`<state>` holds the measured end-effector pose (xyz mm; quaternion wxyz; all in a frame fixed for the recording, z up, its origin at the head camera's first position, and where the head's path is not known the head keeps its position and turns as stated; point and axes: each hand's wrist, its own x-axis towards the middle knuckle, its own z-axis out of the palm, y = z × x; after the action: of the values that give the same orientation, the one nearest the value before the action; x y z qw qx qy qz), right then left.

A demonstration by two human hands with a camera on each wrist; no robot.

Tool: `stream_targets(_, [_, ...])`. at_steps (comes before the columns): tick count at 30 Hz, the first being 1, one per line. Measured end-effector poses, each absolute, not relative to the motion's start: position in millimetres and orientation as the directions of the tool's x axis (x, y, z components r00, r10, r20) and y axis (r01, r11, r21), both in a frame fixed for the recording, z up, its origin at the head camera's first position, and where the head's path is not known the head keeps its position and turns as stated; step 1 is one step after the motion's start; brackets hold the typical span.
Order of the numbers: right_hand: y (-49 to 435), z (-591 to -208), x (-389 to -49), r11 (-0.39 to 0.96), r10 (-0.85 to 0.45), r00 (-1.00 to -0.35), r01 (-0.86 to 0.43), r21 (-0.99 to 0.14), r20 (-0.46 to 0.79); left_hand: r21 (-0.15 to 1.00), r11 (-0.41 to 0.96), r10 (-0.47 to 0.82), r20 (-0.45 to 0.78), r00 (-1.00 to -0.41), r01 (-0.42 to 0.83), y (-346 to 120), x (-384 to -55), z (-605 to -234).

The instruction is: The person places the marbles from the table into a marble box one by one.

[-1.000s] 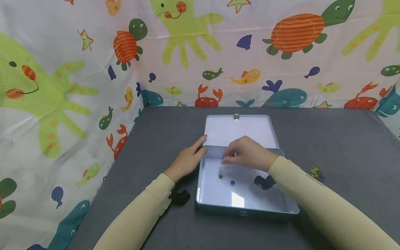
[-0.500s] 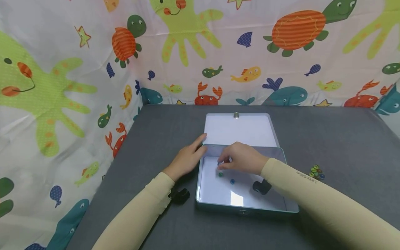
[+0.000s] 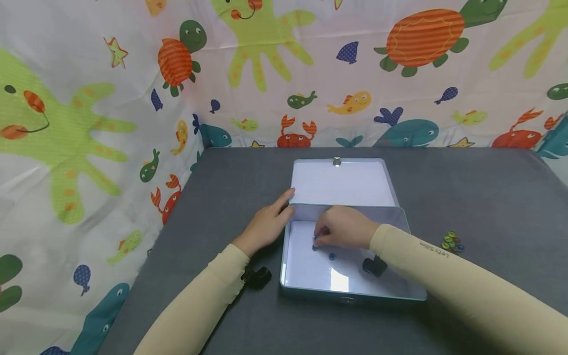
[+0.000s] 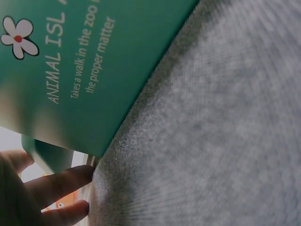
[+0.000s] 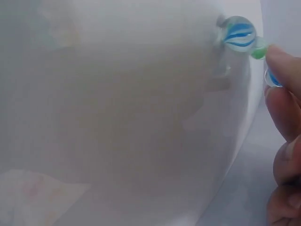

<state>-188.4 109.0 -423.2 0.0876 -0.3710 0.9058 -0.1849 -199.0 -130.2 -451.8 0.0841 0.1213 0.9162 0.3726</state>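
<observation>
A shallow metal tin (image 3: 306,273), white inside and green outside, lies with its white lid (image 3: 341,182) folded back. My right hand (image 3: 345,228) reaches into it, pinching a clear marble with a blue streak (image 5: 273,78) between thumb and forefinger. Right beside those fingertips is a green marble (image 5: 258,51); a blue-striped marble (image 5: 240,34) sits on the tin's floor close by. At the tin's back left corner rests my left hand (image 3: 264,227), fingers extended, thumb at the rim and forefinger by the lid's edge. The left wrist view shows printed lettering on the tin's green side (image 4: 61,84).
A small pile of several green, yellow and blue marbles (image 3: 451,240) lies on the grey tabletop (image 3: 470,197) right of the tin. Behind and to the left hangs a curtain (image 3: 266,49) printed with sea animals. Dark wrist cameras jut beneath both wrists.
My right hand has come down from near the tin's back wall toward its floor, carrying the marble next to the green one. The left hand has stayed at the corner.
</observation>
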Motion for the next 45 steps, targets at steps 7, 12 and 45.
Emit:
stream_targets(7, [110.3, -426.5, -187.8, 0.675, -0.71, -0.702, -0.654, -0.34, -0.06, 0.71, 0.69, 0.278, -0.084, -0.957, 0.138, -127.2, -197.8, -450.0])
stream_targets(12, [109.5, -426.5, -185.9, 0.69, -0.703, -0.707, -0.652, -0.314, -0.075, 0.711, 0.689, 0.278, -0.082, -0.957, 0.14, -127.5, -197.3, -450.1])
stream_targets(45, [121.2, -398.3, -187.4, 0.596, -0.706, -0.708, -0.578, -0.558, -0.021, 0.705, 0.695, 0.268, -0.076, -0.96, 0.138, -125.5, -194.4, -449.1])
